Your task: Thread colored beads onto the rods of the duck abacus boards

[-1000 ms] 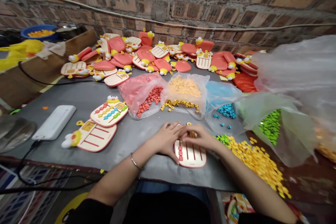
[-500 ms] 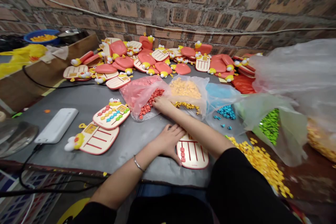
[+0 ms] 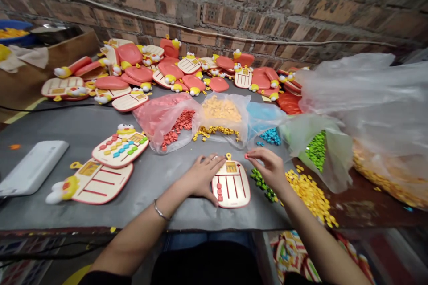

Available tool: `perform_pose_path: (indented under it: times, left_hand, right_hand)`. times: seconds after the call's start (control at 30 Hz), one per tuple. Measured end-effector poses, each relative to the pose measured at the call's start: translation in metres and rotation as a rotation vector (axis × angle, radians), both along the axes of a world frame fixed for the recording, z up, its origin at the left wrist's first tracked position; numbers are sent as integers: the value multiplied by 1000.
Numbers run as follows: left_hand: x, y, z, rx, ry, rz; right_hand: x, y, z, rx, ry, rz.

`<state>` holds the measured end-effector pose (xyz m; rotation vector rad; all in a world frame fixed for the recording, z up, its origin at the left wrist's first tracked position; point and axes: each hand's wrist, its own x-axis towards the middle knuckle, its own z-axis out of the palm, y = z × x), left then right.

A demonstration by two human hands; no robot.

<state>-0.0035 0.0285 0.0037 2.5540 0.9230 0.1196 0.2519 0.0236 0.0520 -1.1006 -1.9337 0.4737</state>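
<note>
A cream toy counting board (image 3: 238, 189) with a red rim lies in front of me, with several red beads (image 3: 220, 192) in its leftmost slot. My left hand (image 3: 204, 176) grips the board's left side, fingers across the upper edge and thumb at the lower left. To the right of the board's top, my right hand (image 3: 269, 167) is raised, pinching one small red bead (image 3: 246, 156) between thumb and fingertips. Loose green beads (image 3: 262, 183) and a spread of yellow beads (image 3: 310, 193) lie beneath and beside this hand.
Plastic bags of red beads (image 3: 180, 124), yellow beads (image 3: 220, 111), blue beads (image 3: 270, 136) and green beads (image 3: 316, 149) stand in a row. A bead-filled board (image 3: 118, 149) overlaps another board (image 3: 100, 182) at left, near a white power bank (image 3: 35, 167). Boards pile up by the brick wall.
My right hand has come out of the red-bead bag toward me and right, now with a red bead. My left hand stays on the board. The view has shifted right.
</note>
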Motion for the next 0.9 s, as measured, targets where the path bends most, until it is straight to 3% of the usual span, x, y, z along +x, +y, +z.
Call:
perform_pose_path:
  times: [0.13,0.27,0.43,0.57,0.8,0.9]
  left_hand:
    - [1,-1,5,-13,34,8]
    - [4,-2,7,-15,48,15]
    - [4,-2,6,-8,45,18]
    - [3,-1,6,-6,36,6]
    - [3,-1,2,28,42,-4]
    - [2,0,1,41,60,-11]
  right_hand:
    - [7,-12,-35,-20,-141,-12]
    - [-10,-6,-51,31,-319,-50]
    - [-4,-7,-48,29,-342,12]
    - [4,-18,-46,-67,-251,104]
    - [-44,-7,-49,-105,-137,332]
    - [-48,0,-40,-283,-105,467]
